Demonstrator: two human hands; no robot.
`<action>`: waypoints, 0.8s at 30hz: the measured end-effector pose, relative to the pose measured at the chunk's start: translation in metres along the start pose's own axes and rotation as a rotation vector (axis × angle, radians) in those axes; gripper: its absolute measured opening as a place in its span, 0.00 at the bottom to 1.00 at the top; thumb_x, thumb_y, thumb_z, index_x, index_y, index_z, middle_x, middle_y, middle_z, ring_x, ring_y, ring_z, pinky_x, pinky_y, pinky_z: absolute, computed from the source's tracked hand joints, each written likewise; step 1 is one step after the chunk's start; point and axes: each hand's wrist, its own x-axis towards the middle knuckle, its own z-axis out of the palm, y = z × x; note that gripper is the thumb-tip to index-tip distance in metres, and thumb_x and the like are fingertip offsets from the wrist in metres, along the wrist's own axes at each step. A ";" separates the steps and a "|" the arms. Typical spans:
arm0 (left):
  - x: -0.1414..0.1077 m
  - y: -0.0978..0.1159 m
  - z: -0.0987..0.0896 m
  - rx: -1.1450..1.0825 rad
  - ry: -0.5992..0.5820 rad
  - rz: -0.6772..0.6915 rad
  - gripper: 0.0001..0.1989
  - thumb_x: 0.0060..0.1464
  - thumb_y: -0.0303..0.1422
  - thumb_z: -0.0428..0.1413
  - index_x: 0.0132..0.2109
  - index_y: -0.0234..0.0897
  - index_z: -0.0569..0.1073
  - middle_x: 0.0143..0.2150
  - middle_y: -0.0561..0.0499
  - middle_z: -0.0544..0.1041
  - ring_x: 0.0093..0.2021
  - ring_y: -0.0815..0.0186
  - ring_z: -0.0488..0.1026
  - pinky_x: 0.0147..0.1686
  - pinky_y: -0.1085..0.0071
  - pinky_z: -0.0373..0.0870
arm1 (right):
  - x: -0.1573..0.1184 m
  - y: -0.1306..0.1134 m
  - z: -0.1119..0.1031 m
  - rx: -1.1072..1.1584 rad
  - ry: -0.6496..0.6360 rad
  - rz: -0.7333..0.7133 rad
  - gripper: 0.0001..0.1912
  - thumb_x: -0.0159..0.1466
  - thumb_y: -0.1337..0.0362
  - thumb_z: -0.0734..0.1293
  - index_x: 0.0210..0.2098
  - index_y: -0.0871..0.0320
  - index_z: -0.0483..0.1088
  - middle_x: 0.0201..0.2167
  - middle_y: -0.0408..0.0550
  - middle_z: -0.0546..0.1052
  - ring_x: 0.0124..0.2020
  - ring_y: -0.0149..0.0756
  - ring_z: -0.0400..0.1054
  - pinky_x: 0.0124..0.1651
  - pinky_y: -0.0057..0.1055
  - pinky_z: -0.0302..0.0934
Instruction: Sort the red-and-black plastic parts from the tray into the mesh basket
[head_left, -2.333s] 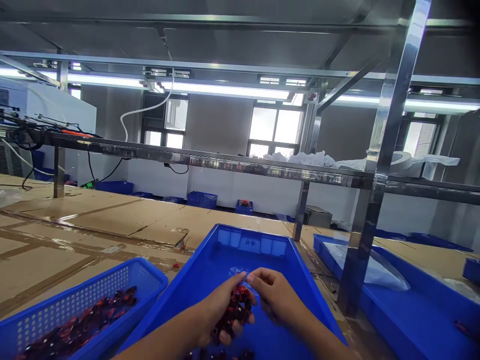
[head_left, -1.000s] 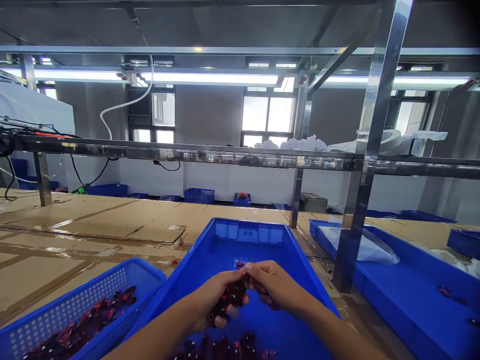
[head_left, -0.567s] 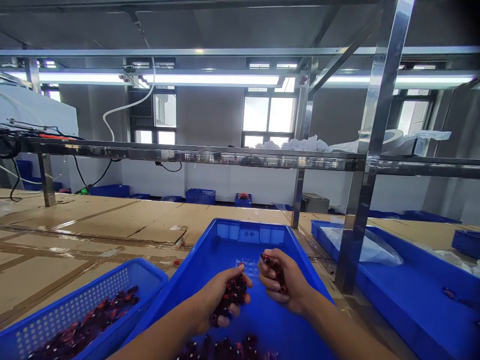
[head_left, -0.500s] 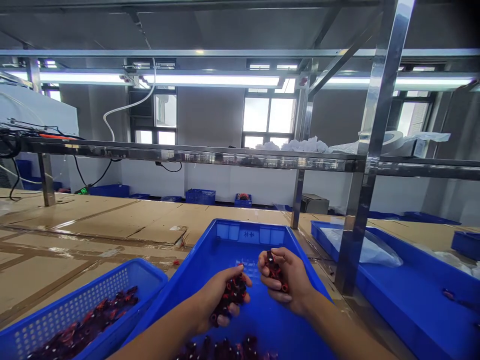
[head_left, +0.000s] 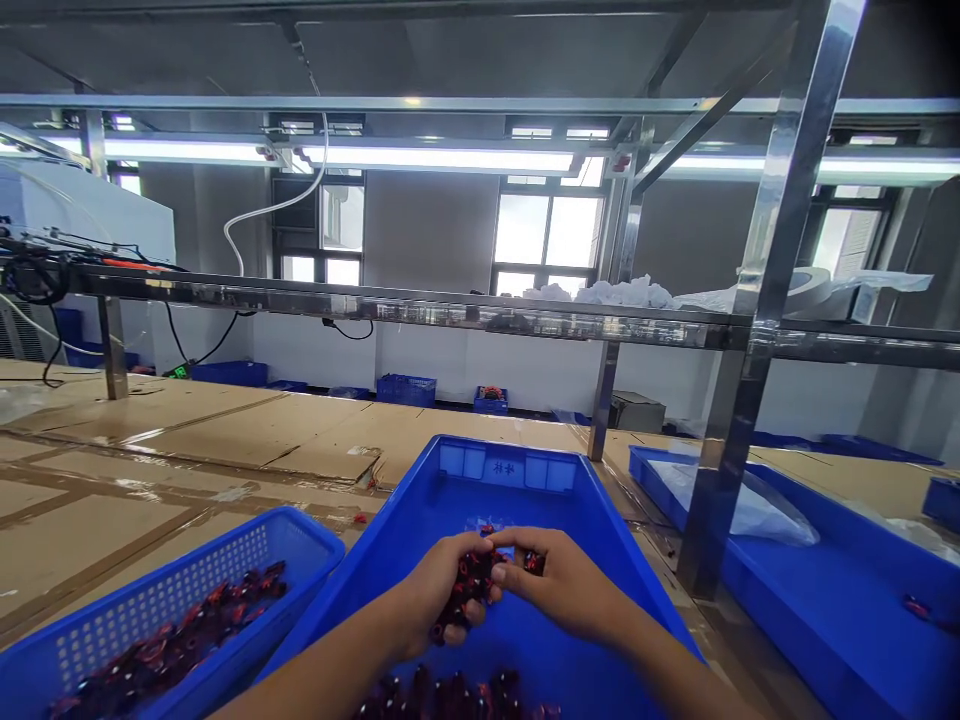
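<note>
Small glossy dark-red pieces (head_left: 466, 590), some with ring-like openings, fill my left hand (head_left: 429, 592), which is curled around them above the big blue tray (head_left: 525, 655). My right hand (head_left: 562, 580) has come up against it, thumb and forefinger touching the pieces at the left fingertips. Similar red pieces (head_left: 534, 562) show inside my right hand's curled fingers. Below both hands, a heap of the same pieces (head_left: 457, 700) lies at the tray's near end. To the left, a blue perforated basket (head_left: 311, 545) contains more red pieces (head_left: 202, 620).
A metal upright (head_left: 731, 460) stands right of the tray, carrying a shelf rail (head_left: 465, 310) across the view. Beyond it, another blue tray (head_left: 795, 600) holds a clear plastic bag (head_left: 750, 510). Taped cardboard (head_left: 247, 430) covers the table.
My right hand has moved left and turned, from apart to meeting the left hand's handful. My left hand keeps its hold. The view has shifted slightly.
</note>
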 end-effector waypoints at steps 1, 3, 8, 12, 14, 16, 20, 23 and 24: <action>0.000 0.000 0.000 -0.007 -0.003 -0.002 0.16 0.46 0.44 0.50 0.32 0.33 0.69 0.29 0.52 0.67 0.17 0.77 0.58 0.10 0.81 0.43 | 0.000 0.000 -0.001 0.018 -0.022 -0.007 0.16 0.61 0.61 0.66 0.48 0.53 0.74 0.29 0.42 0.78 0.29 0.34 0.68 0.33 0.28 0.59; 0.001 -0.001 0.000 -0.027 -0.017 0.000 0.15 0.45 0.42 0.50 0.31 0.33 0.69 0.28 0.53 0.66 0.17 0.77 0.57 0.10 0.80 0.43 | -0.001 -0.001 -0.005 0.020 -0.042 -0.013 0.17 0.61 0.61 0.66 0.49 0.54 0.74 0.30 0.43 0.78 0.29 0.33 0.68 0.32 0.27 0.59; 0.001 0.000 -0.004 -0.045 -0.131 0.024 0.14 0.43 0.40 0.48 0.32 0.33 0.69 0.27 0.54 0.63 0.17 0.77 0.55 0.11 0.80 0.42 | -0.004 -0.010 -0.010 -0.152 -0.028 -0.078 0.17 0.60 0.63 0.67 0.50 0.50 0.74 0.24 0.39 0.76 0.22 0.28 0.61 0.26 0.24 0.53; -0.002 0.000 -0.007 0.031 -0.211 0.095 0.14 0.43 0.38 0.48 0.35 0.34 0.69 0.26 0.54 0.64 0.17 0.76 0.55 0.12 0.80 0.43 | -0.008 -0.015 -0.009 -0.336 0.015 -0.158 0.17 0.60 0.61 0.67 0.50 0.48 0.73 0.25 0.39 0.76 0.23 0.29 0.61 0.26 0.25 0.53; -0.004 0.000 -0.008 0.074 -0.205 0.148 0.15 0.44 0.36 0.48 0.39 0.35 0.69 0.26 0.53 0.65 0.18 0.75 0.56 0.13 0.80 0.44 | -0.009 -0.014 -0.007 -0.416 0.045 -0.227 0.18 0.59 0.63 0.68 0.50 0.48 0.73 0.28 0.40 0.77 0.25 0.30 0.65 0.28 0.25 0.55; -0.005 0.000 -0.009 0.096 -0.193 0.186 0.17 0.44 0.35 0.47 0.42 0.36 0.69 0.25 0.53 0.67 0.17 0.74 0.56 0.13 0.81 0.45 | -0.011 -0.013 -0.005 -0.492 0.078 -0.311 0.18 0.59 0.64 0.68 0.49 0.49 0.72 0.31 0.40 0.78 0.27 0.32 0.69 0.31 0.26 0.56; -0.005 0.000 -0.008 0.089 -0.222 0.230 0.13 0.45 0.34 0.47 0.39 0.37 0.67 0.25 0.53 0.66 0.17 0.74 0.55 0.12 0.81 0.44 | -0.013 -0.010 -0.002 -0.657 0.156 -0.467 0.14 0.62 0.64 0.66 0.48 0.53 0.71 0.33 0.43 0.80 0.29 0.34 0.73 0.31 0.27 0.57; -0.004 -0.001 -0.006 0.078 -0.242 0.242 0.10 0.45 0.35 0.47 0.35 0.37 0.66 0.25 0.53 0.66 0.16 0.75 0.54 0.11 0.81 0.44 | -0.011 -0.009 -0.003 -0.725 0.191 -0.542 0.12 0.65 0.65 0.63 0.48 0.55 0.69 0.34 0.45 0.80 0.33 0.35 0.74 0.33 0.28 0.59; -0.004 -0.002 -0.005 0.074 -0.238 0.231 0.10 0.44 0.35 0.47 0.35 0.37 0.66 0.25 0.53 0.66 0.16 0.75 0.54 0.11 0.81 0.43 | -0.010 -0.009 -0.003 -0.738 0.192 -0.546 0.12 0.66 0.65 0.62 0.49 0.55 0.69 0.35 0.45 0.80 0.33 0.35 0.74 0.34 0.28 0.60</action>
